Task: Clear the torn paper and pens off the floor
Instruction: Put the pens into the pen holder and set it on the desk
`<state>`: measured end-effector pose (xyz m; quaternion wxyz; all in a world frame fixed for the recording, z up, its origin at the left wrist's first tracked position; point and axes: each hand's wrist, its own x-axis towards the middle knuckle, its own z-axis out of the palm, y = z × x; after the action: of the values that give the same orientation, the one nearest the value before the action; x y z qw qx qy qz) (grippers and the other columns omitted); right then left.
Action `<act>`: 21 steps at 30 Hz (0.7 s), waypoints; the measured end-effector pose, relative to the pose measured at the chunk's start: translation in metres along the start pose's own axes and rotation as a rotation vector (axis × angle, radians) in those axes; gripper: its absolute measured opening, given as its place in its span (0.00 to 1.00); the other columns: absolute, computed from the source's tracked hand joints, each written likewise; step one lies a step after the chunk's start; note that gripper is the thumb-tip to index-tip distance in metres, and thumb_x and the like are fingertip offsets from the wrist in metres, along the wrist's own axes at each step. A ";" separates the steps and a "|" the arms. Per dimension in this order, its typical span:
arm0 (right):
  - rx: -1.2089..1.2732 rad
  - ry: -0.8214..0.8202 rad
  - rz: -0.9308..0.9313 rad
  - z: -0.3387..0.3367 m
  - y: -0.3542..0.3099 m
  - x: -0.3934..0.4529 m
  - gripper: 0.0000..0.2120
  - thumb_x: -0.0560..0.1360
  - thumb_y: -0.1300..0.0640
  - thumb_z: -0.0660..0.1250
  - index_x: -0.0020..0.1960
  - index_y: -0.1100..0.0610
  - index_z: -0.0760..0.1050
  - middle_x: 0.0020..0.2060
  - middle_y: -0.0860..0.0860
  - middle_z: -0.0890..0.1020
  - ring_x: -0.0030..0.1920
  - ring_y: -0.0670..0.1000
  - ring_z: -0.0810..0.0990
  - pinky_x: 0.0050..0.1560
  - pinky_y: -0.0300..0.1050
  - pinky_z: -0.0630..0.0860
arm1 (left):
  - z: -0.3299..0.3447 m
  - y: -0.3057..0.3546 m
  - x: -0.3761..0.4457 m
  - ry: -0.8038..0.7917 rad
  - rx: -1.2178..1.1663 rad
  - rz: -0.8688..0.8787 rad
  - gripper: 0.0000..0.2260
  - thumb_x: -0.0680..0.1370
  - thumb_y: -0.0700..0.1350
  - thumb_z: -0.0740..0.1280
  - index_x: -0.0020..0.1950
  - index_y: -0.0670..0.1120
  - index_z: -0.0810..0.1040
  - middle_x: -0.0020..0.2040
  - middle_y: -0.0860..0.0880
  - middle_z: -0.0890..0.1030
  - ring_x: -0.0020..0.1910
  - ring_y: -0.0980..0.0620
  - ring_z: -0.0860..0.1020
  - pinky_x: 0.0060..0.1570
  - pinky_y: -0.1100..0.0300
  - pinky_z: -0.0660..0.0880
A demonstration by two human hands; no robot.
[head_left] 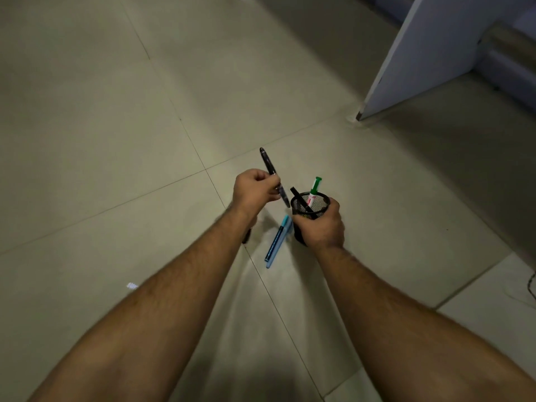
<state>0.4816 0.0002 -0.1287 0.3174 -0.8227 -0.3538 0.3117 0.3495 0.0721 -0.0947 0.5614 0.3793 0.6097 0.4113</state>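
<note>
1. We look down on a pale tiled floor (116,140) in dim light, with a white panel (420,53) standing at upper right.
2. Our right hand (320,227) is wrapped around a black mesh cup (311,208), held up off the floor with its mouth facing up. A green-capped marker (314,190) and a black pen (301,203) already stand in it.
3. Our left hand (255,190) pinches a dark pen (271,172) near its middle. Its long axis runs steeply, cap end up and away from us, lower tip pointing down and to the right.
4. That lower tip sits just left of the cup's rim, near it but not yet over the opening. We judge the next move turns on this: the tip must go a little right, over the rim, then down.
5. Two blue pens (277,242) lie side by side on the floor between our wrists, just left of the cup, their long axes running towards us and slightly left. The left hand is the nearer and freer one to fetch them.
6. We see no torn paper here.
</note>
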 end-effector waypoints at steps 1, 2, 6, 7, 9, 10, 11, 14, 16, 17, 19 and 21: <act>-0.006 -0.004 -0.019 0.001 0.000 -0.001 0.40 0.59 0.45 0.78 0.67 0.50 0.68 0.60 0.53 0.80 0.60 0.59 0.78 0.62 0.55 0.76 | 0.003 0.001 0.000 -0.017 -0.029 -0.003 0.05 0.75 0.38 0.70 0.44 0.36 0.78 0.35 0.43 0.81 0.31 0.52 0.80 0.39 0.57 0.82; -0.004 -0.013 -0.036 0.002 0.001 -0.001 0.40 0.60 0.45 0.78 0.68 0.51 0.67 0.60 0.53 0.80 0.60 0.59 0.78 0.62 0.54 0.76 | 0.007 0.001 -0.002 -0.035 -0.036 -0.001 0.05 0.75 0.38 0.71 0.45 0.35 0.79 0.35 0.43 0.81 0.31 0.52 0.81 0.39 0.57 0.82; 0.074 -0.074 -0.056 0.002 -0.001 -0.001 0.38 0.65 0.52 0.78 0.70 0.52 0.65 0.61 0.52 0.79 0.60 0.53 0.79 0.57 0.40 0.74 | 0.020 -0.014 -0.007 -0.089 0.217 0.044 0.05 0.72 0.40 0.74 0.46 0.41 0.83 0.40 0.46 0.84 0.36 0.55 0.80 0.38 0.61 0.77; 0.091 -0.078 -0.057 0.002 -0.002 -0.001 0.38 0.65 0.53 0.78 0.71 0.52 0.64 0.61 0.51 0.79 0.60 0.53 0.79 0.56 0.39 0.73 | 0.020 -0.018 -0.008 -0.094 0.265 0.041 0.05 0.71 0.39 0.75 0.46 0.42 0.84 0.43 0.47 0.84 0.40 0.55 0.81 0.42 0.62 0.78; 0.112 -0.071 -0.062 0.000 -0.003 0.001 0.39 0.65 0.54 0.78 0.71 0.51 0.64 0.61 0.51 0.80 0.59 0.52 0.79 0.55 0.38 0.73 | 0.017 -0.024 -0.007 -0.095 0.306 0.024 0.06 0.70 0.39 0.75 0.46 0.44 0.85 0.45 0.48 0.84 0.45 0.54 0.81 0.47 0.61 0.78; 0.118 -0.069 -0.065 -0.002 -0.003 0.000 0.39 0.64 0.55 0.78 0.70 0.51 0.64 0.61 0.51 0.80 0.58 0.52 0.79 0.55 0.38 0.73 | 0.014 -0.026 -0.006 -0.075 0.311 0.036 0.06 0.71 0.39 0.74 0.47 0.44 0.85 0.43 0.49 0.84 0.43 0.54 0.81 0.46 0.61 0.78; 0.123 -0.067 -0.065 -0.003 -0.004 0.000 0.38 0.64 0.55 0.78 0.70 0.50 0.64 0.61 0.50 0.80 0.57 0.50 0.79 0.54 0.37 0.72 | 0.009 -0.027 -0.006 -0.038 0.290 0.051 0.06 0.71 0.39 0.74 0.47 0.45 0.85 0.41 0.49 0.83 0.40 0.54 0.80 0.43 0.62 0.77; 0.140 -0.048 -0.056 -0.006 -0.003 -0.001 0.37 0.64 0.56 0.79 0.69 0.51 0.65 0.60 0.50 0.80 0.51 0.46 0.76 0.52 0.35 0.70 | -0.015 -0.037 0.000 0.149 0.245 0.053 0.06 0.71 0.40 0.73 0.47 0.46 0.84 0.38 0.48 0.82 0.36 0.53 0.79 0.41 0.61 0.77; 0.151 -0.056 -0.060 -0.005 -0.004 -0.002 0.38 0.64 0.56 0.79 0.69 0.51 0.65 0.60 0.50 0.80 0.52 0.46 0.76 0.52 0.35 0.70 | -0.034 -0.053 0.003 0.199 0.506 0.020 0.09 0.71 0.43 0.72 0.51 0.47 0.83 0.44 0.47 0.83 0.44 0.49 0.81 0.47 0.58 0.78; 0.151 -0.060 -0.067 -0.004 -0.004 -0.002 0.38 0.64 0.56 0.79 0.69 0.50 0.65 0.60 0.49 0.80 0.53 0.47 0.78 0.53 0.35 0.71 | -0.042 -0.063 0.002 0.190 0.670 -0.012 0.12 0.71 0.45 0.71 0.53 0.46 0.82 0.49 0.46 0.83 0.48 0.47 0.81 0.49 0.58 0.78; 0.139 -0.066 -0.091 0.000 -0.003 -0.002 0.37 0.63 0.55 0.79 0.68 0.49 0.66 0.59 0.48 0.80 0.56 0.49 0.79 0.54 0.36 0.72 | -0.051 -0.078 -0.002 0.147 0.870 -0.091 0.16 0.72 0.48 0.72 0.57 0.44 0.80 0.54 0.45 0.82 0.53 0.44 0.80 0.47 0.58 0.76; 0.121 -0.066 -0.111 0.003 -0.003 -0.002 0.36 0.63 0.52 0.79 0.67 0.48 0.67 0.58 0.48 0.81 0.56 0.49 0.80 0.55 0.37 0.74 | -0.052 -0.087 -0.006 0.099 0.985 -0.092 0.15 0.74 0.49 0.71 0.57 0.43 0.79 0.54 0.44 0.81 0.53 0.43 0.79 0.45 0.57 0.75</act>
<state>0.4770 0.0011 -0.1278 0.3717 -0.7705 -0.3896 0.3413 0.2978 0.0302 -0.1719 0.3034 0.5520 0.7738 0.0668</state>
